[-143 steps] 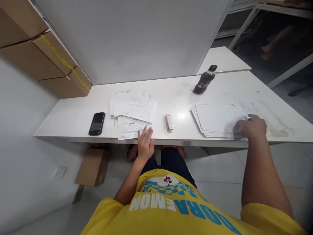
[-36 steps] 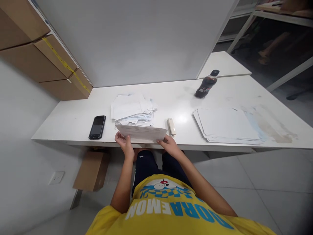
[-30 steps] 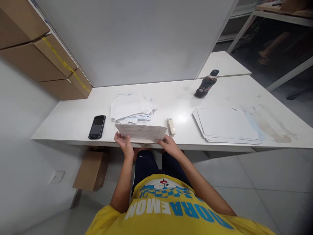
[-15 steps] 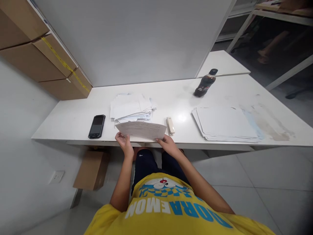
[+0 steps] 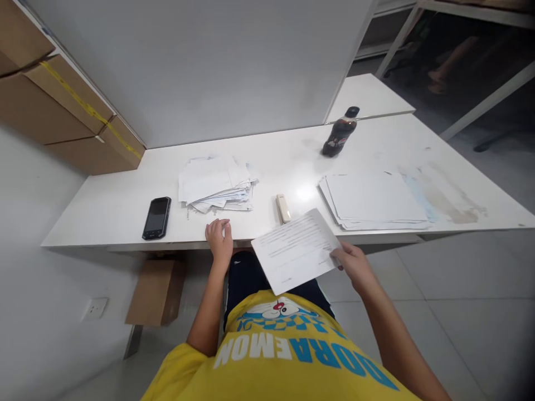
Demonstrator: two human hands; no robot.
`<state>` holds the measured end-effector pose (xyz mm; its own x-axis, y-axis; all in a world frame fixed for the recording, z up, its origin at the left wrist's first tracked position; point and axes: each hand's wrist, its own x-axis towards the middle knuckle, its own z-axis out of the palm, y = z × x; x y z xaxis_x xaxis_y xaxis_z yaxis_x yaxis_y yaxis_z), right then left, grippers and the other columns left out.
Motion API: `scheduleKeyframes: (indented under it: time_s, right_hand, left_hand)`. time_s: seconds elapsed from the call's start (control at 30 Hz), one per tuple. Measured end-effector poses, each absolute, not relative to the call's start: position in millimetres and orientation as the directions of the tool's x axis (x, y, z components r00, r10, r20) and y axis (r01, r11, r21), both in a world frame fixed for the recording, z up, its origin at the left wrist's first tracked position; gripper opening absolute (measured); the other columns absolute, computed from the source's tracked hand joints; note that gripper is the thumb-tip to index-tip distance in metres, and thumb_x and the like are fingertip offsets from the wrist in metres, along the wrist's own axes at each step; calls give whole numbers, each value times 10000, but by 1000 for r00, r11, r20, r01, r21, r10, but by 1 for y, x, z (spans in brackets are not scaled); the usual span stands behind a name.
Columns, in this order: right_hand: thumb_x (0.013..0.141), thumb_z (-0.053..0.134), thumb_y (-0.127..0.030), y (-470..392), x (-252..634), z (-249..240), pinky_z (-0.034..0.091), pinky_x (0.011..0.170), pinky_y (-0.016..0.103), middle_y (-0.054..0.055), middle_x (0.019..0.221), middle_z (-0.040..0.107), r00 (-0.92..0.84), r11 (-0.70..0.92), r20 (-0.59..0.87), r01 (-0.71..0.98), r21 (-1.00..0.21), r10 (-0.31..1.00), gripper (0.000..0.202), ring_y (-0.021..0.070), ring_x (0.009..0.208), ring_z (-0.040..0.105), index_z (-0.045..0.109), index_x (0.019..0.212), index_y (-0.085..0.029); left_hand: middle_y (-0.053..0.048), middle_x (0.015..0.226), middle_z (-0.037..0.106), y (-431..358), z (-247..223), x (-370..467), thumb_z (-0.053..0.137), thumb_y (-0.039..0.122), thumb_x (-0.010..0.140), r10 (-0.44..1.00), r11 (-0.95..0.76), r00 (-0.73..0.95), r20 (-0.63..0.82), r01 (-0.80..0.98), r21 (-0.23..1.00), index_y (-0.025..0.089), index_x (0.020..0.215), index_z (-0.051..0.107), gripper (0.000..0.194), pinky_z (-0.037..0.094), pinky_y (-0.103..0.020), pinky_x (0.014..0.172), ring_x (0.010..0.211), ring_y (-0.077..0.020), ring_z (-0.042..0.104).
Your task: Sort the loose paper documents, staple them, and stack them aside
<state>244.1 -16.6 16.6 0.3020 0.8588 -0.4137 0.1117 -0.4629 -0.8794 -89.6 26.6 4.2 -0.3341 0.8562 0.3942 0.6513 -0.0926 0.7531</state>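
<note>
My right hand [image 5: 353,263] pinches the right edge of a printed paper sheet [image 5: 295,253], which hangs tilted over the table's front edge and above my lap. Rows of dark text show on its upward side. My left hand [image 5: 219,236] rests on the front edge of the table, fingers loosely stretched and holding nothing. Just beyond the sheet lies a cream stapler [image 5: 283,208]. An untidy stack of papers [image 5: 213,181] is in front of my left hand, and a neater paper stack [image 5: 374,197] lies to the right.
A black phone [image 5: 157,217] lies on the left of the white table [image 5: 267,147]. A dark cola bottle [image 5: 340,132] stands at the back right. Cardboard boxes [image 5: 79,111] are at the far left, with another box [image 5: 154,292] below. Someone's leg [image 5: 451,64] shows behind.
My left hand has let go of the sheet and dropped onto the table edge. My right hand has carried the sheet right and toward me, turning its text side up.
</note>
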Motion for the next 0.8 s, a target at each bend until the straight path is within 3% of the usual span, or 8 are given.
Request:
scheduleKeyframes:
  time_s: [0.13, 0.27, 0.4, 0.57, 0.7, 0.8]
  right_hand:
    - [474, 538, -279, -17, 268, 13, 254, 372, 243, -40, 466, 432, 452, -473, -419, 8, -881, 788, 196, 104, 440, 342, 600, 633, -182]
    - [483, 546, -268, -14, 278, 16, 240, 366, 247, -39, 473, 434, 476, -452, -407, -22, -892, 779, 196, 101, 426, 336, 594, 653, -182]
    - [514, 539, -278, -10, 280, 19, 261, 366, 257, -46, 456, 427, 467, -440, -380, 22, -898, 799, 264, 110, 408, 343, 631, 737, -170]
    - [556, 534, -296, -7, 287, 12, 326, 389, 257, -24, 537, 512, 497, -417, -303, 134, -899, 813, 376, 127, 450, 405, 673, 878, -158]
    - [580, 544, -345, -2, 291, 8, 365, 412, 259, -5, 601, 559, 504, -373, -261, 134, -918, 824, 421, 144, 501, 450, 678, 930, -152]
    - [606, 555, -378, 4, 291, 9, 420, 465, 264, 10, 686, 598, 506, -321, -197, 169, -932, 840, 432, 164, 579, 499, 671, 962, -163]
  left_hand:
    - [-101, 1022, 660, 35, 7, -69, 484, 378, 921, 884, -144, -249, 395, 660, 737, 220, 974, 669, 249, 362, -478, 1059, 1125, -290, 543]
    - [-116, 1327, 572, 46, 22, -36, 443, 363, 954, 890, -436, 195, 411, 624, 648, 238, 1272, 575, 366, 373, -449, 1099, 1269, -257, 497]
    - [-99, 1568, 337, 51, 31, 3, 424, 361, 959, 775, -626, 541, 326, 588, 512, 231, 1485, 337, 549, 257, -462, 1192, 1468, -253, 270]
    - [-121, 1625, 167, 42, 23, 27, 460, 414, 933, 829, -539, 531, 174, 677, 501, 185, 1553, 126, 741, 202, -483, 1214, 1512, -268, 84]
    - [-104, 1616, 206, 37, 18, 26, 390, 397, 961, 840, -530, 515, 171, 709, 465, 215, 1555, 121, 677, 172, -507, 1213, 1508, -255, 114]
    - [-125, 1614, 203, 35, 14, 27, 419, 388, 946, 843, -534, 509, 177, 749, 391, 169, 1553, 125, 709, 179, -497, 1211, 1507, -266, 113]
